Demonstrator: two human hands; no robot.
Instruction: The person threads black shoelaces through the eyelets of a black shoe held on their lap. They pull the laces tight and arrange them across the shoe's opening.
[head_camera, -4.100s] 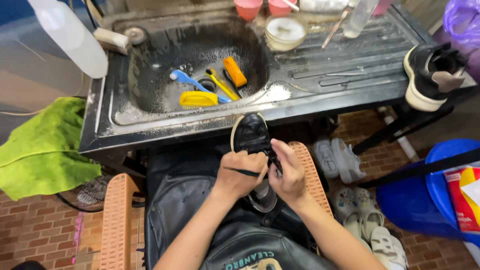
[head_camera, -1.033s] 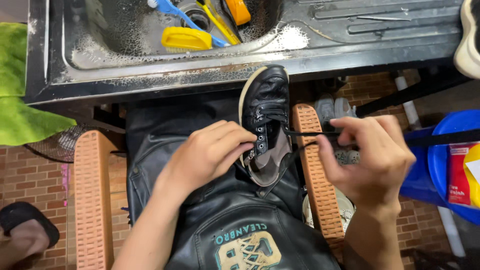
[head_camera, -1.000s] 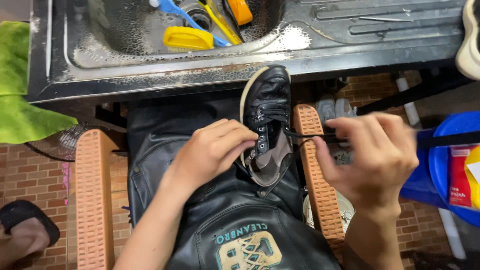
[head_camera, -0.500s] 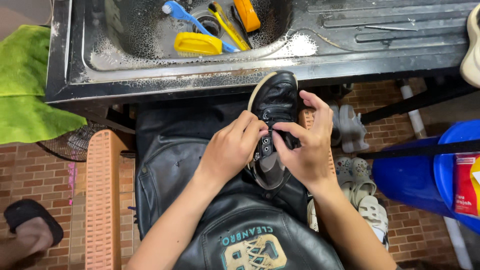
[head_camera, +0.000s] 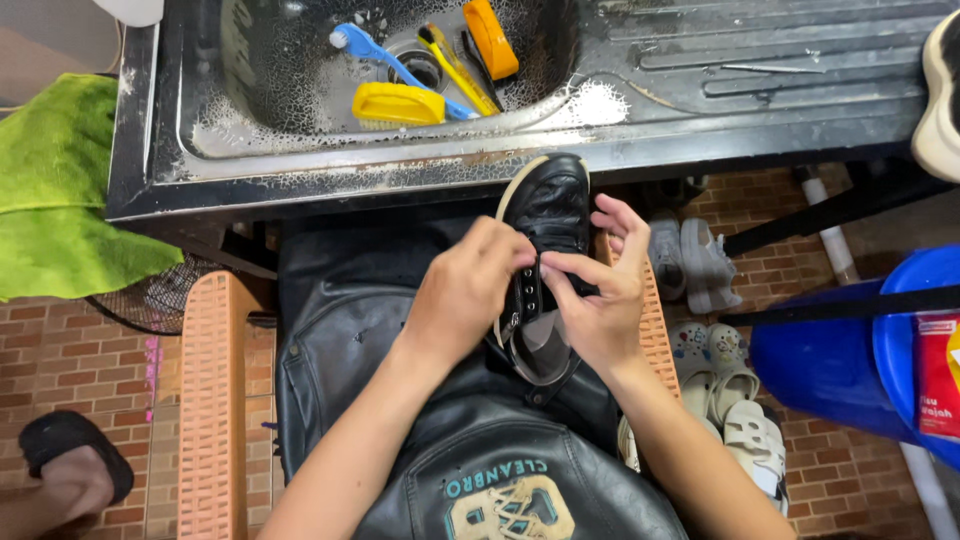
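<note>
Shoe (head_camera: 548, 215), black, was held on the lap below the sink (head_camera: 300, 165); left hand (head_camera: 465, 295) and right hand (head_camera: 600, 300) were pinched together at its eyelets. Judged light, pliable; best gripped by the upper.

Right hand (head_camera: 600, 300) back in from the side (lace no longer stretched out), now pinching at the black shoe (head_camera: 548, 215) eyelets.
</note>
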